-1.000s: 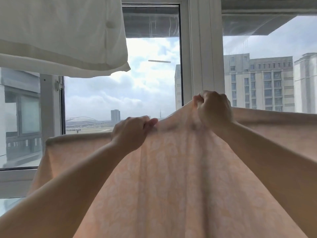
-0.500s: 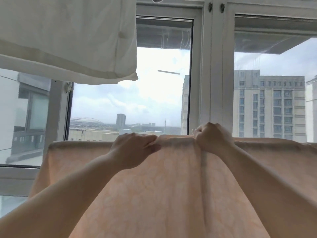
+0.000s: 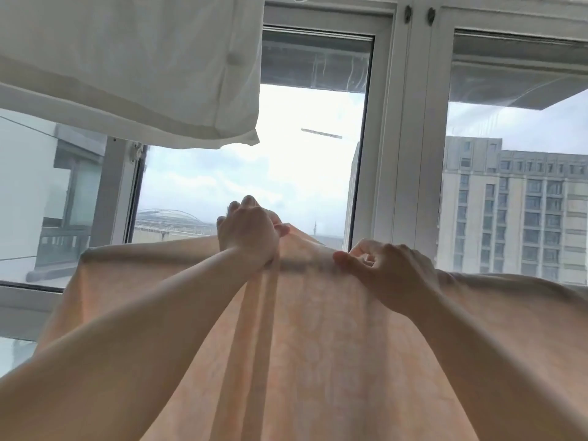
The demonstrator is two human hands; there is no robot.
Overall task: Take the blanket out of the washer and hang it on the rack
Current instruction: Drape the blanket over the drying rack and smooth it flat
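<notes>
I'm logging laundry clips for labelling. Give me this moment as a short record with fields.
blanket: peach blanket, top edge raised in front of the window
left hand: left hand grips the top edge, higher
right hand: right hand pinches the top edge, lower
overhead: white cloth hanging at upper left
rack: not visible

Much of my view was blocked or cropped

I couldn't see any rack; the peach blanket (image 3: 318, 361) ran off the bottom and right edges, hiding whatever carried it. My left hand (image 3: 248, 237) was motion-blurred, its fingertips behind the fold. The white sheet (image 3: 127, 65) was cropped overhead.
</notes>
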